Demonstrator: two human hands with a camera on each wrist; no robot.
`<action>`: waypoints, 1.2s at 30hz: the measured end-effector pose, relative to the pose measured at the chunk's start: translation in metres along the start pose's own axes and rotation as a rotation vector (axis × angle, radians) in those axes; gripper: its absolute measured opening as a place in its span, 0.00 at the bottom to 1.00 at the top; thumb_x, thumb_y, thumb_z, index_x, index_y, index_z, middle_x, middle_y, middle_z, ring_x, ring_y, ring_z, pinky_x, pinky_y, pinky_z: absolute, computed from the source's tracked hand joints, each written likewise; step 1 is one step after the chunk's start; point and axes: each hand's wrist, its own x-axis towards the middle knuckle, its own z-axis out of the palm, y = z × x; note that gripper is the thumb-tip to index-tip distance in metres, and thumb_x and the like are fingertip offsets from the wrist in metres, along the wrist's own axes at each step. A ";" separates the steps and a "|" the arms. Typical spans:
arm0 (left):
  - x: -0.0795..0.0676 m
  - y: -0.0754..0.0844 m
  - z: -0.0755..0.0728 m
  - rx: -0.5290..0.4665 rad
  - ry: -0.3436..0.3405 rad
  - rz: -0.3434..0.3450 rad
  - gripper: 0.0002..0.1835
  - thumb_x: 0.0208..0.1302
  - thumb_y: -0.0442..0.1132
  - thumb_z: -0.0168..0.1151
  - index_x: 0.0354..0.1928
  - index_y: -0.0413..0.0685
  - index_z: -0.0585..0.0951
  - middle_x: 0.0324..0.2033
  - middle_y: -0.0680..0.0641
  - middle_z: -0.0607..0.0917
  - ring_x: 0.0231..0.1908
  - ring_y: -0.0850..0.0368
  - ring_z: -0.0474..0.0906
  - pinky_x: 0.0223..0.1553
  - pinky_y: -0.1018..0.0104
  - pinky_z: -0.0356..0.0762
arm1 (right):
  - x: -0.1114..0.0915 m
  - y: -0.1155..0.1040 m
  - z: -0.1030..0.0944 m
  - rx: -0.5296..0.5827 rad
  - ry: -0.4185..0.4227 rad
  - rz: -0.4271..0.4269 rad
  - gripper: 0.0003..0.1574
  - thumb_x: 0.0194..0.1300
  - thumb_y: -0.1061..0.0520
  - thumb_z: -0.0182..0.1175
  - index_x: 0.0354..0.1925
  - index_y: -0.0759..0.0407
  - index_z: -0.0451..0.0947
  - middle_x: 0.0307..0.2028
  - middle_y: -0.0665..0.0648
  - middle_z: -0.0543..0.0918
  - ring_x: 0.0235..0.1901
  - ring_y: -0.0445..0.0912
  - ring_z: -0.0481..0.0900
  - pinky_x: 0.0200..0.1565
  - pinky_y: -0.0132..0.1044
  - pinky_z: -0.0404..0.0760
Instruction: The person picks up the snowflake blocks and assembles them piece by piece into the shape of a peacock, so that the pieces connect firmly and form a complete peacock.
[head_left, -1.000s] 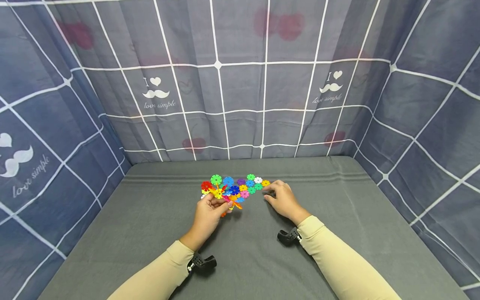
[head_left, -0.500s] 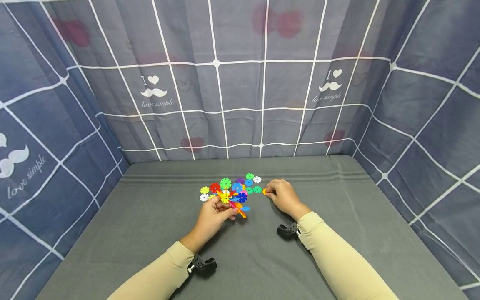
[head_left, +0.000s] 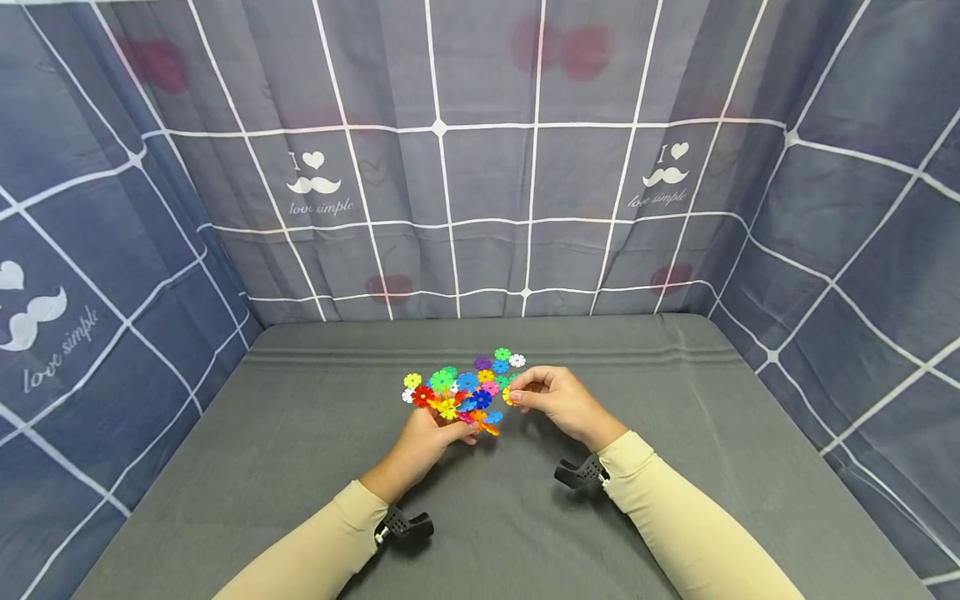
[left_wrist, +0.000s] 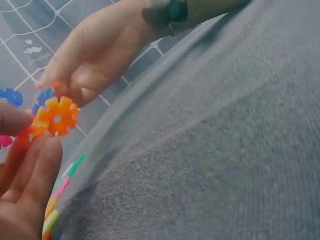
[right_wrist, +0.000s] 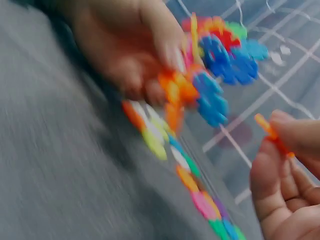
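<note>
My left hand [head_left: 422, 443] grips a built-up cluster of flower-shaped snowflake discs [head_left: 442, 382] in red, green, blue, yellow, pink and orange. An orange disc [left_wrist: 69, 116] juts out past its fingertips in the left wrist view. Just to the right, thumb and fingers of my right hand [head_left: 561, 406] pinch a single yellow-orange disc [head_left: 507, 397]. That disc [right_wrist: 269, 128] appears edge-on in the right wrist view, apart from the cluster's blue disc [right_wrist: 212, 99]. Some of the cluster's joints are hidden by the left fingers.
Loose discs lie flat on the grey cloth [head_left: 480, 517] behind the hands, among them a purple one [head_left: 482, 363], a white one [head_left: 517, 360] and a green one [head_left: 502, 354]. Left of the cluster lies a yellow disc [head_left: 412, 380]. A checked curtain [head_left: 480, 167] encloses the back and sides.
My right hand has picked up the yellow-orange disc from the right end of the loose discs and brought it left, close to the cluster. My left hand has turned the cluster and shifted it slightly right.
</note>
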 end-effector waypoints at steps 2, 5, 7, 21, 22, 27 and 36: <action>0.001 0.000 0.000 -0.025 -0.019 -0.001 0.15 0.64 0.23 0.70 0.51 0.26 0.81 0.38 0.34 0.89 0.31 0.41 0.87 0.39 0.51 0.88 | -0.001 -0.005 0.008 0.090 -0.031 -0.010 0.14 0.67 0.72 0.68 0.49 0.81 0.81 0.42 0.63 0.88 0.38 0.48 0.85 0.43 0.38 0.85; 0.002 0.001 -0.001 -0.057 -0.043 0.009 0.17 0.65 0.23 0.69 0.55 0.27 0.79 0.42 0.31 0.88 0.35 0.33 0.86 0.39 0.49 0.88 | -0.002 -0.011 0.014 0.179 -0.082 -0.004 0.19 0.66 0.75 0.67 0.54 0.83 0.79 0.49 0.64 0.88 0.44 0.47 0.86 0.49 0.38 0.85; 0.003 0.000 -0.001 -0.076 -0.055 0.013 0.19 0.65 0.22 0.69 0.57 0.28 0.78 0.44 0.31 0.87 0.37 0.29 0.85 0.39 0.48 0.88 | -0.003 -0.012 0.015 0.202 -0.104 0.004 0.21 0.65 0.76 0.66 0.55 0.83 0.78 0.53 0.66 0.86 0.47 0.48 0.86 0.51 0.39 0.85; -0.002 0.003 -0.002 -0.300 -0.165 -0.009 0.13 0.73 0.27 0.65 0.57 0.35 0.79 0.48 0.39 0.87 0.40 0.45 0.85 0.46 0.55 0.85 | -0.006 -0.009 0.027 0.025 -0.045 -0.055 0.14 0.65 0.69 0.73 0.49 0.71 0.86 0.42 0.61 0.89 0.34 0.48 0.84 0.40 0.36 0.85; -0.003 0.003 -0.002 -0.298 -0.149 -0.013 0.12 0.74 0.29 0.65 0.56 0.37 0.80 0.48 0.41 0.88 0.41 0.47 0.85 0.46 0.56 0.85 | -0.006 -0.009 0.029 0.007 -0.045 -0.064 0.13 0.64 0.69 0.73 0.48 0.71 0.86 0.41 0.61 0.88 0.34 0.48 0.84 0.39 0.36 0.85; -0.004 0.005 0.001 -0.312 -0.076 -0.005 0.09 0.75 0.31 0.64 0.54 0.41 0.82 0.49 0.45 0.87 0.49 0.52 0.84 0.54 0.59 0.81 | -0.009 -0.008 0.038 -0.088 -0.037 -0.130 0.11 0.62 0.70 0.75 0.44 0.67 0.87 0.36 0.60 0.86 0.31 0.49 0.81 0.35 0.33 0.83; -0.002 0.009 0.008 -0.422 0.104 -0.027 0.07 0.73 0.29 0.62 0.49 0.43 0.77 0.44 0.48 0.84 0.46 0.56 0.82 0.52 0.64 0.81 | -0.016 -0.016 0.064 -0.353 0.113 -0.373 0.11 0.55 0.71 0.79 0.37 0.66 0.89 0.33 0.59 0.88 0.31 0.52 0.84 0.33 0.38 0.84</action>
